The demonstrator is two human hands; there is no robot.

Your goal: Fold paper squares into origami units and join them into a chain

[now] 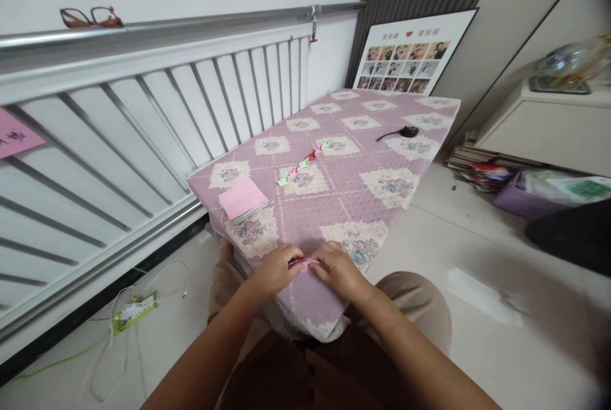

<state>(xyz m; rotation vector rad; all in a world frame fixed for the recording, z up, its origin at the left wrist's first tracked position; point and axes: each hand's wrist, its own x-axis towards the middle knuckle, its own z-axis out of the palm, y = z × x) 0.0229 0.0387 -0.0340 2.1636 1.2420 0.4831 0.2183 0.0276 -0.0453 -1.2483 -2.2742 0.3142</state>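
Close to the near end of the table, my left hand (pixel 281 270) and my right hand (pixel 337 267) face each other. Between their fingertips they pinch a small piece of folded pink paper (pixel 305 263), much of it covered by the fingers. Ahead and to the left lies a stack of square paper (pixel 243 198), pink on top with other colours at its edges. Beyond it, a row of small folded paper pieces (pixel 303 163) in green, pink and red runs diagonally across the cloth.
A purple flowered tablecloth (pixel 329 197) covers the table. On its far right rests a small black object with a thin tail (pixel 408 132). A white railing (pixel 229 88) borders the left, with glasses (pixel 91 17) on it. Cables and a power strip (pixel 136 311) lie on the floor.
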